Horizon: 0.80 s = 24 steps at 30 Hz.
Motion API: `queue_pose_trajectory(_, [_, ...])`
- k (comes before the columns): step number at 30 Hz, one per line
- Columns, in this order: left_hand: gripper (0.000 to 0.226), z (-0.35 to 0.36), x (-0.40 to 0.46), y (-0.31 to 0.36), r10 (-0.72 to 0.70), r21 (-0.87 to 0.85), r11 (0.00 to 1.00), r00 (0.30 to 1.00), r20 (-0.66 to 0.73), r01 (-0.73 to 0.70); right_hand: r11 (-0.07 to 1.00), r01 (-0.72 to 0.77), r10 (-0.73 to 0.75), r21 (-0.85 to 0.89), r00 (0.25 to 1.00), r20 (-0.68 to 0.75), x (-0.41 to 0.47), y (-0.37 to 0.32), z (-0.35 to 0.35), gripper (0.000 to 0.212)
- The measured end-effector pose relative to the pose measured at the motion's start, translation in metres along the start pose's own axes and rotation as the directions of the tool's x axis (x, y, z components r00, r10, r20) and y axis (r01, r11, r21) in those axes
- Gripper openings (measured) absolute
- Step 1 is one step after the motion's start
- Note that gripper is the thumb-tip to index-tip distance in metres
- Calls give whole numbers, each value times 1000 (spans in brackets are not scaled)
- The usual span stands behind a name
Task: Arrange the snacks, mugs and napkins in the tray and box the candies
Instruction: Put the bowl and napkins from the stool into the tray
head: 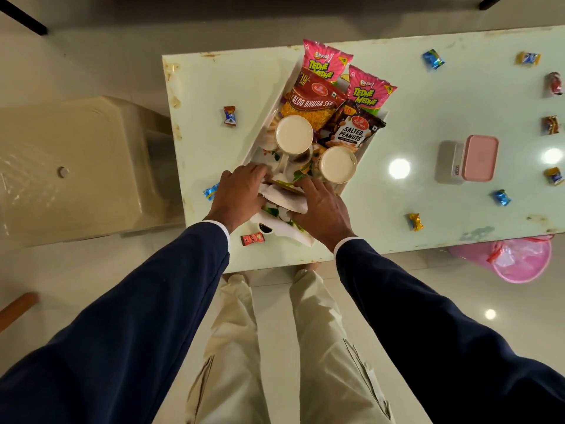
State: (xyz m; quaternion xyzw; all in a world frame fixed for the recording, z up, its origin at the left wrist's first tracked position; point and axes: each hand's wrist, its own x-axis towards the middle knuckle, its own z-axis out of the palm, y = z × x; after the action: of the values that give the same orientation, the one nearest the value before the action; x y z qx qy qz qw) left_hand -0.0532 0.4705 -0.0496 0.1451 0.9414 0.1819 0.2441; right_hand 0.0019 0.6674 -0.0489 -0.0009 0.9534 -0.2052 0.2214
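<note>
A white floral tray (269, 113) lies slantwise on the pale table. Its far end holds two pink Tedhe Medhe packets (325, 61), a red Aloo Bhujia packet (312, 101) and a dark Salted Peanuts packet (351, 128). Two cream mugs (294, 134) (337, 164) stand in the middle. At the near end my left hand (238, 194) and my right hand (321, 209) press flat on folded white napkins (286, 198), one hand at each side. A pink-lidded box (477, 159) stands shut at the right. Wrapped candies (433, 59) lie scattered over the table.
More candies sit at the left (230, 115), under my left hand (211, 191), near the front edge (252, 239) and along the right side (415, 221). A beige plastic stool (76, 166) stands left of the table. A pink bin (519, 258) is below the table's right corner.
</note>
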Motion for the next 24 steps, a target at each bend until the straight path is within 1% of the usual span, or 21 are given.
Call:
queue_pose_trajectory(2, [44,-3,-1,-1,-13,-19,1000,1000,2,13,999,8,-8,-44,1000,-8,0,1,-5,59])
queue_pose_trajectory(6, [37,-6,-6,-5,7,-34,999,1000,30,-6,994,54,-56,-94,998,-16,-1,4,-11,57])
queue_pose_trajectory(9, [47,-5,-9,-8,-13,-38,999,999,35,14,992,67,-67,-104,998,-3,-3,5,-12,59])
queue_pose_trajectory(11, [57,-4,-12,-10,-36,-112,993,999,40,41,992,78,-83,-101,996,-42,-5,4,-13,57])
queue_pose_trajectory(13, [63,-3,-16,-10,-68,-235,969,997,27,72,995,75,-82,-72,992,-93,-7,1,-15,51])
queue_pose_trajectory(16, [63,-5,-26,-6,-170,-363,921,984,-49,141,998,62,-63,-7,992,-105,-11,-3,-25,42])
queue_pose_trajectory(18, [59,-5,-32,-3,-279,-430,876,957,-76,221,996,78,-74,31,990,-119,-11,-5,-33,35])
queue_pose_trajectory(19, [58,-4,-34,-1,-339,-477,838,938,-73,265,995,92,-86,41,988,-130,-9,-5,-39,31])
queue_pose_trajectory(21, [56,-3,-41,4,-434,-557,761,899,-57,332,990,129,-121,59,984,-134,-4,-3,-52,25])
queue_pose_trajectory(24, [52,5,-54,11,-490,-581,725,870,-58,369,964,235,-224,127,970,-94,11,9,-76,14])
